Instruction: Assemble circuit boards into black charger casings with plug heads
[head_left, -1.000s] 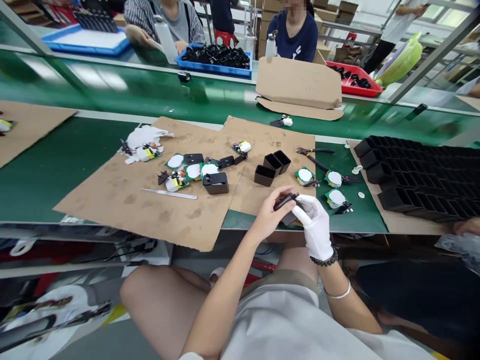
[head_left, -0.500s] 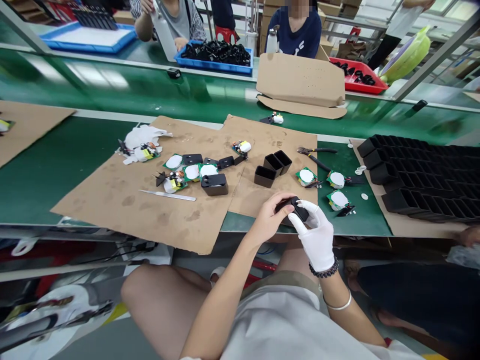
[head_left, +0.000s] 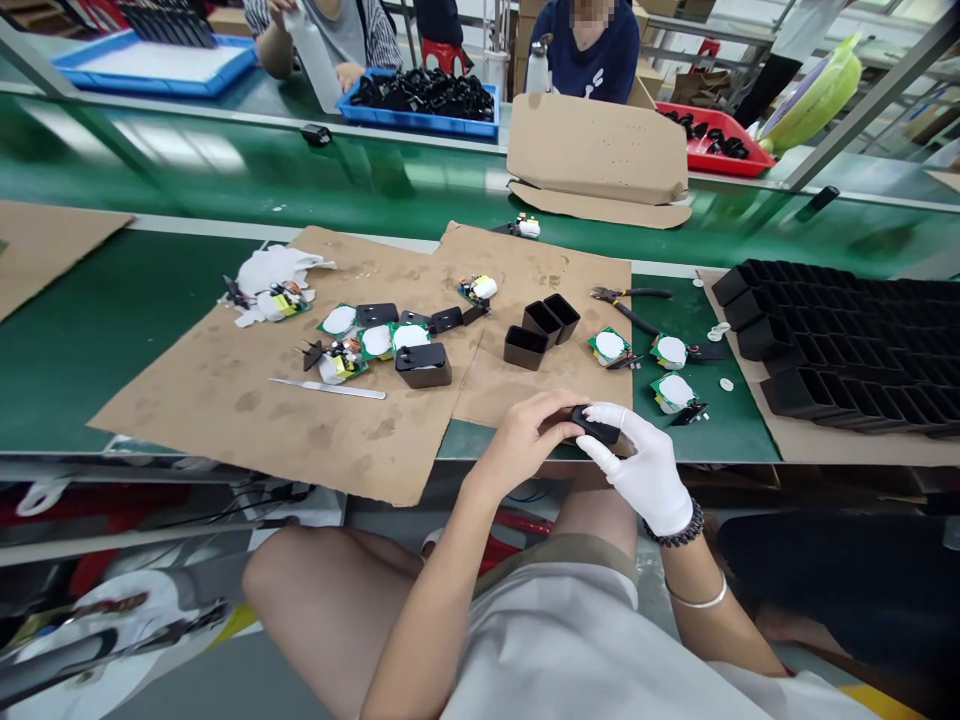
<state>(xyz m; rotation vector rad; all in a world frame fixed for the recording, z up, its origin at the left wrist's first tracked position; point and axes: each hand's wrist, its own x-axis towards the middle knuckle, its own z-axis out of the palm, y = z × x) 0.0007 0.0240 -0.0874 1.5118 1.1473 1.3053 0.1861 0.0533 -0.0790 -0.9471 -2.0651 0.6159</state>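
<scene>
My bare left hand point(head_left: 529, 440) and my white-gloved right hand point(head_left: 641, 460) hold a black case point(head_left: 595, 426) between them at the table's front edge. Fingers of both hands press on its ends. Beyond them, several open black boxes point(head_left: 525, 347) stand on the cardboard point(head_left: 352, 430). Green circuit boards with white round pads point(head_left: 610, 346) lie to the right, near pliers point(head_left: 634, 294). A closed black case point(head_left: 424, 366), more boards point(head_left: 376, 342) and metal tweezers point(head_left: 328, 388) lie to the left.
Rows of black boxes point(head_left: 847, 350) fill the right side. A white glove point(head_left: 277, 268) lies at the left. Behind are the green conveyor point(head_left: 420, 180), a blue tray of black parts point(head_left: 420, 125), a red tray point(head_left: 720, 163) and two seated people.
The view has shifted slightly. The black case now lies flatter and a little further right between my hands, and my right wrist has swung right. A small black part on the conveyor has moved left.
</scene>
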